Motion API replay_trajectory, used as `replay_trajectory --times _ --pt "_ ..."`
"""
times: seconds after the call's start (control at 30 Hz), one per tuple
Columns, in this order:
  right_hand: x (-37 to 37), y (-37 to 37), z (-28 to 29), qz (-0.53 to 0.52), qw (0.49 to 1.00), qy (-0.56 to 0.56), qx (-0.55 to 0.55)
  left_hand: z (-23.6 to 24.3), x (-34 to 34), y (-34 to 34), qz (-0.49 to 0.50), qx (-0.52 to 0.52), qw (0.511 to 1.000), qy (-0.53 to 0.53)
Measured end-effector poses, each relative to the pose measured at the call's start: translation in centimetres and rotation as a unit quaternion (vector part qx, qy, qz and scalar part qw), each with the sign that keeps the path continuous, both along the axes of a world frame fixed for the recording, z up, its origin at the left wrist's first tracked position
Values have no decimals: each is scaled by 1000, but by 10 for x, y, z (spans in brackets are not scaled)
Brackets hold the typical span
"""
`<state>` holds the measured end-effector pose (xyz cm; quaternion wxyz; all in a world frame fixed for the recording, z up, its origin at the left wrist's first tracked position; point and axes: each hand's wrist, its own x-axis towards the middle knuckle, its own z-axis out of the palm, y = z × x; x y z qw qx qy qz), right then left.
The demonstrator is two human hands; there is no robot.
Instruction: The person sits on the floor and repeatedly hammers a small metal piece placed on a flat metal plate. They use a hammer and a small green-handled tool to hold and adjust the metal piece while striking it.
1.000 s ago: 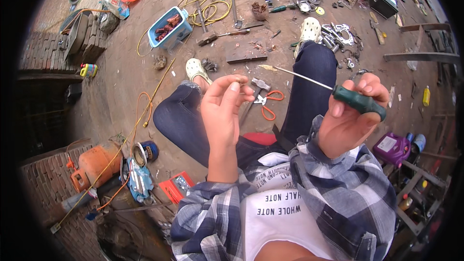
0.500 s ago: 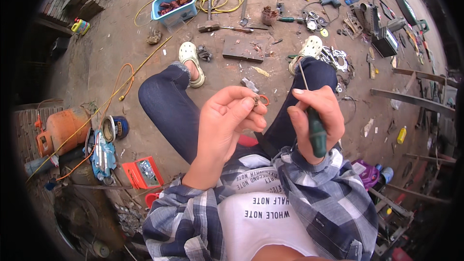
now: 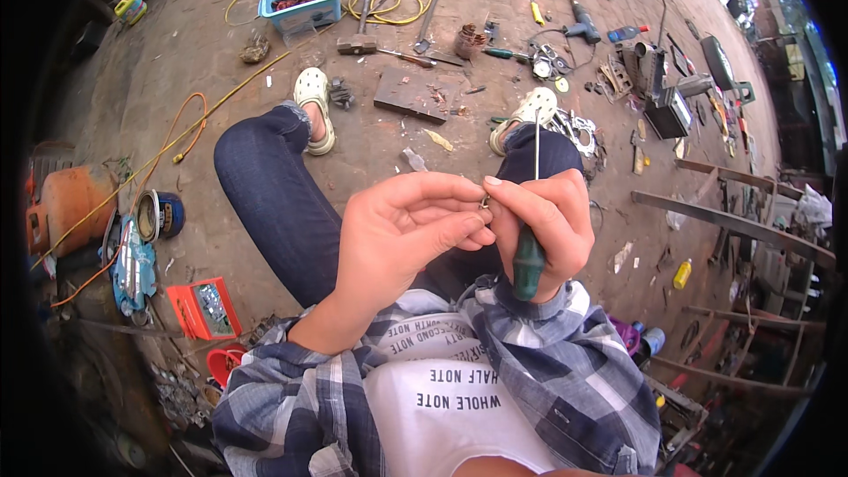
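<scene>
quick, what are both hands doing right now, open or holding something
Left hand: closed, pinching a small metal part at the fingertips.
Right hand: closed, holding a green-handled screwdriver.

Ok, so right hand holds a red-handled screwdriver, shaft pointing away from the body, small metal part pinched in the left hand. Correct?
Not red: the head view shows the screwdriver has a dark green handle. Rest is right: right hand holds it, shaft pointing away from the body, small metal part pinched in the left hand.
</scene>
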<state>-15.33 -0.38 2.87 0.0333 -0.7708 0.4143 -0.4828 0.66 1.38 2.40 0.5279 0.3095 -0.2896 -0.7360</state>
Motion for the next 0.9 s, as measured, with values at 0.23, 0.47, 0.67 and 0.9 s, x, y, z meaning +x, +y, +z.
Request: replay_trajectory --times 0.23,0.47,0.67,0.9 --pt "1 1 1 7 999 -29 14 -5 -2 0 36 -62 997 -31" --pt "3 4 5 -2 999 -31 25 -5 -5 1 64 -101 989 -85" --pt "1 9 11 53 974 -149 161 -7 -4 0 127 -238 938 -217" --pt "-4 9 5 127 914 -249 294 -7 -8 -1 238 -389 813 -363"
